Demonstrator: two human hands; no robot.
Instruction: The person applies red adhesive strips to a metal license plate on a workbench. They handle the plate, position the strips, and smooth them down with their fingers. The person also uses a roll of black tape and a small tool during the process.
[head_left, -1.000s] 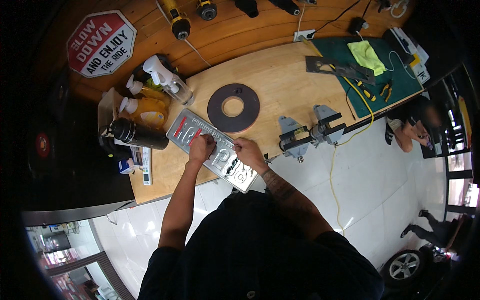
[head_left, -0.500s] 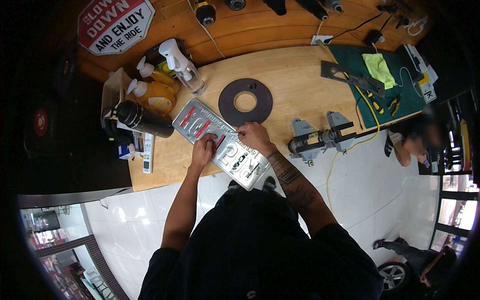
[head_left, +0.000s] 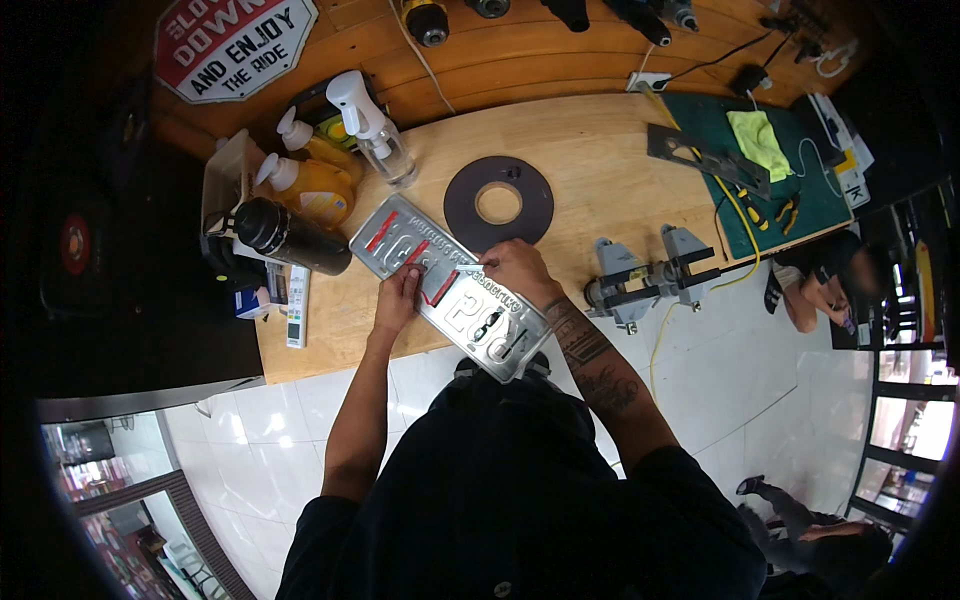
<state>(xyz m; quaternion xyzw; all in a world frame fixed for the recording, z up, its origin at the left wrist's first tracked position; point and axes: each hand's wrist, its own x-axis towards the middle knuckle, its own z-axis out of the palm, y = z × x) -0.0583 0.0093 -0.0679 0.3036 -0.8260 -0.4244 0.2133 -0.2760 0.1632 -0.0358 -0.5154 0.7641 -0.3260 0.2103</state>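
A silver metal licence plate (head_left: 492, 352) with embossed characters lies slantwise, its near end jutting past the bench edge. Several red strips (head_left: 382, 230) are stuck across it, and dark marks show at its near end. My left hand (head_left: 399, 290) is at the plate's left edge, thumb and fingers pinched together beside a red strip; whatever they pinch is too small to make out. Over the plate's right edge, my right hand (head_left: 520, 272) grips a thin, pale, blade-like tool (head_left: 468, 267), its tip pointing left above the plate. A wide black tape roll (head_left: 545, 195) lies flat beyond the hands.
A clear spray bottle (head_left: 385, 150), yellow pump bottles (head_left: 320, 195), a black flask (head_left: 290, 238) and a white remote (head_left: 298, 305) crowd the left. A grey vise (head_left: 650, 275) sits at the right front edge. Further right is a green mat (head_left: 800, 215) with a yellow cloth (head_left: 759, 140).
My left hand has drawn back slightly left, off the middle of the plate to its edge. The right hand has shifted a little right, and the pale tool shows more plainly.
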